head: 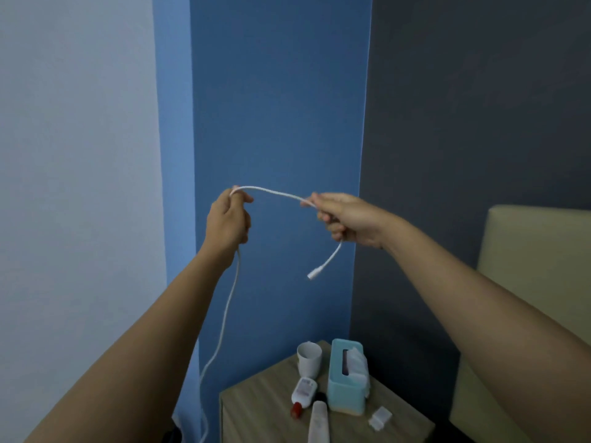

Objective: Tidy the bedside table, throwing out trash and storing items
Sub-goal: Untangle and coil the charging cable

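I hold a white cable (275, 192) up in front of the blue wall with both hands. My left hand (227, 222) is closed on it at the left, and the long part hangs down from that hand toward the floor beside the table. My right hand (342, 217) grips it near the other end, and the short plug end (315, 272) dangles below that hand. The wooden bedside table (265, 398) stands low in the view, well below both hands.
On the table stand a white paper cup (308, 359), a light blue tissue box (347, 377), a white bottle with a red cap (302, 394), a white tube (319, 423) and a small white plastic piece (380, 417). A beige headboard (524, 298) is at right.
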